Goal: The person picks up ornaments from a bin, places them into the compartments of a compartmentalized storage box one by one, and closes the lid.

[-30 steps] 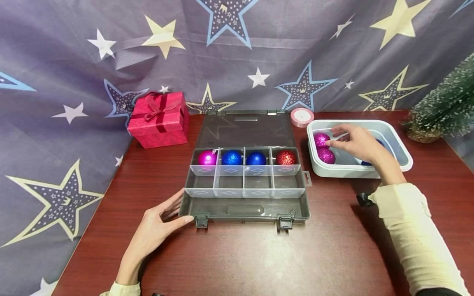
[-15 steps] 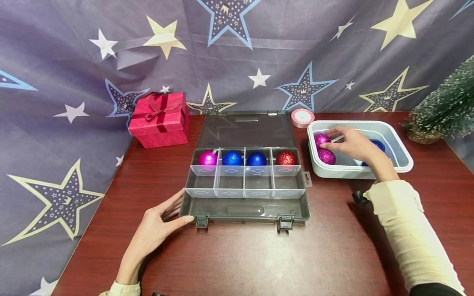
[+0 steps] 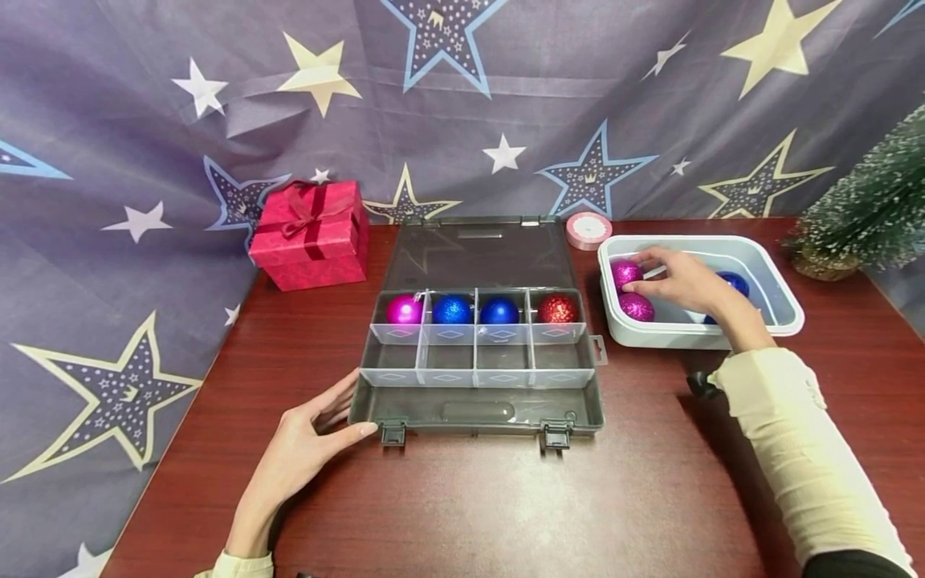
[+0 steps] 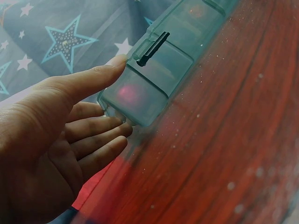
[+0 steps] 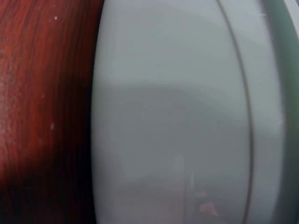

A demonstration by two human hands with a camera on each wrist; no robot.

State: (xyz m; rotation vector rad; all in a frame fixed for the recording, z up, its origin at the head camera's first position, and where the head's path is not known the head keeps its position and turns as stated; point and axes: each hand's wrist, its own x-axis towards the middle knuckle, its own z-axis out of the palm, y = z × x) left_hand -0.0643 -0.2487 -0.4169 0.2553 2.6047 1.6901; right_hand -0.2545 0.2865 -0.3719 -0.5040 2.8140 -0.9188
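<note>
In the head view, my left hand (image 3: 299,441) rests at the front left corner of a smoky clear compartment box (image 3: 477,413), thumb on its front edge, fingers extended along its side. The left wrist view shows that hand (image 4: 84,126) with straight fingers at the box (image 4: 154,84). My right hand (image 3: 686,281) reaches into a pale plastic tub (image 3: 784,309) and pinches the farther magenta glitter bauble (image 3: 625,275) between thumb and fingers. Another magenta glitter bauble (image 3: 637,307) lies nearer. Blue baubles (image 3: 735,282) are partly hidden by the right hand. The right wrist view shows only the tub wall (image 5: 173,112) and table.
The box's back row holds a pink bauble (image 3: 405,308), a blue glitter bauble (image 3: 453,308), a plain blue bauble (image 3: 499,311) and a red bauble (image 3: 558,309). Around stand a red gift box (image 3: 311,241), a pink ribbon roll (image 3: 588,230) and a small frosted tree (image 3: 867,201).
My right hand has shifted slightly left and down in the tub, its thumb and fingers closing around the farther magenta bauble. The left hand and the box have stayed put.
</note>
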